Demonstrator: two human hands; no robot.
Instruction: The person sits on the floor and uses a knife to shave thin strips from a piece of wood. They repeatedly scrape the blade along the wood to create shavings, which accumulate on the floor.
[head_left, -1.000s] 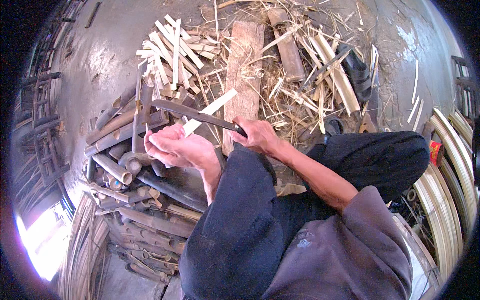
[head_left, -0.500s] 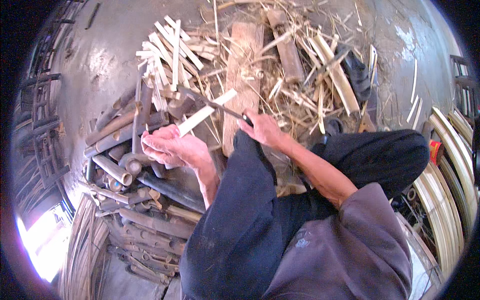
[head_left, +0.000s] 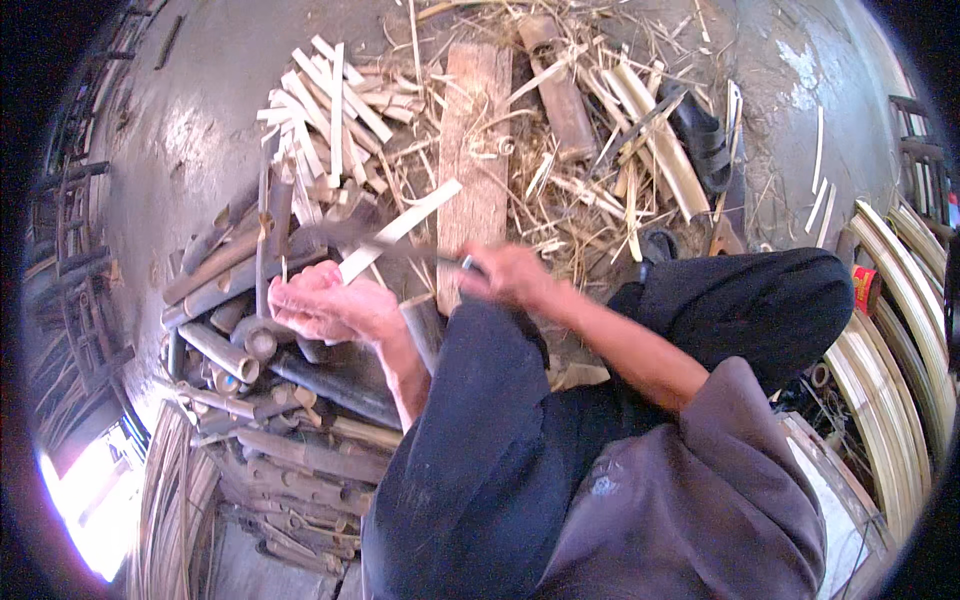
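Note:
My left hand [head_left: 335, 304] is closed round the lower end of a pale bamboo strip [head_left: 428, 207], which slants up to the right. In my right hand [head_left: 512, 277] is the handle of a knife, gripped above my bent knee. The dark knife blade [head_left: 345, 236], blurred by motion, points left and crosses the strip just above my left fingers. Behind the strip's upper end lies a long wooden board [head_left: 470, 185]. Beyond my left hand is a pile of cut pale bamboo strips [head_left: 335, 115].
Dark bamboo tubes [head_left: 215, 345] are heaped left of my leg. Past the board are shavings [head_left: 570, 195], a brown bamboo piece [head_left: 558, 105] and a black sandal [head_left: 703, 140]. Long split bamboo lengths [head_left: 885, 415] and a red can [head_left: 865, 285] stand at my right.
The knife has swept down and left along the strip, closer to my left fingers, and its blade is now blurred. Both hands have shifted slightly left, still holding the strip and knife.

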